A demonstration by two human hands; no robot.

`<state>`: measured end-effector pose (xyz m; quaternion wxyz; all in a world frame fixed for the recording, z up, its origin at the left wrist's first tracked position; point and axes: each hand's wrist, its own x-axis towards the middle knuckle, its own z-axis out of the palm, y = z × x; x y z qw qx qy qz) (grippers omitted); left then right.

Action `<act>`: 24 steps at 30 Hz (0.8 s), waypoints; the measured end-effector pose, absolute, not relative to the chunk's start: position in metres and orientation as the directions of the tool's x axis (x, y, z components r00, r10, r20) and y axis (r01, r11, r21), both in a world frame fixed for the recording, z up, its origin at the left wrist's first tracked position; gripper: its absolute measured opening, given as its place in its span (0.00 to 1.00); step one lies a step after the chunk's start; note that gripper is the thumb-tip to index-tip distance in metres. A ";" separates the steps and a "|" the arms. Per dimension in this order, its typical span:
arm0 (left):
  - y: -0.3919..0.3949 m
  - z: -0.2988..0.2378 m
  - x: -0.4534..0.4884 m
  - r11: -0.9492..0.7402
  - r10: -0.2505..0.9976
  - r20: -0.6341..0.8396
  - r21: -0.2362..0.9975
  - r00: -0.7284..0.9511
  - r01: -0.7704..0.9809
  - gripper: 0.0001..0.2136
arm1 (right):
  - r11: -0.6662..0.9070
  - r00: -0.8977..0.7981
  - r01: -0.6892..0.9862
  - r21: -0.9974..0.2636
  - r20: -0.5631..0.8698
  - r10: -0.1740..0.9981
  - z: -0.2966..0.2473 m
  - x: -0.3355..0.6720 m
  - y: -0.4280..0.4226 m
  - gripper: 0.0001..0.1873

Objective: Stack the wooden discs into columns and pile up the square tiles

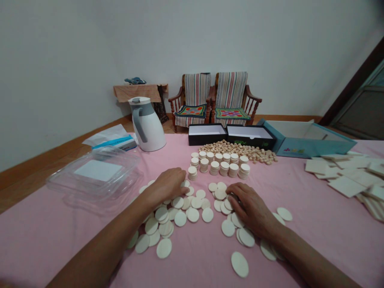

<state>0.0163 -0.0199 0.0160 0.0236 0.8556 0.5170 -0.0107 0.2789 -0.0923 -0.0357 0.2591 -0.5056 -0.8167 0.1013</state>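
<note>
Thin, round, pale wooden discs [193, 215] lie scattered and overlapping on the pink cloth before me. My left hand [171, 182] reaches over the left part of this spread, its fingers bent down and together, with a wooden disc [185, 183] between fingertips and thumb. On the right, my right hand [250, 204] curls over more discs, thumb and fingers closing at the edge of a disc [228, 203]; its fingertips are partly hidden. Just beyond both hands, short stacks of discs [224, 168] stand upright in rows. A single disc [239, 264] lies close to me.
Behind the stacks is a heap of small wooden beads [231, 150], then two black boxes [207, 139] and a blue box [312, 140]. Square wooden sheets [348, 186] lie right. Left are a clear plastic container [120, 170], a tissue pack [115, 143] and a white jug [151, 130].
</note>
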 end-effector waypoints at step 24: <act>-0.002 0.006 0.025 -0.565 0.818 0.390 0.413 0.422 0.714 0.17 | 0.455 -0.351 0.770 -0.446 0.299 0.887 -0.036 0.279 -0.093 0.10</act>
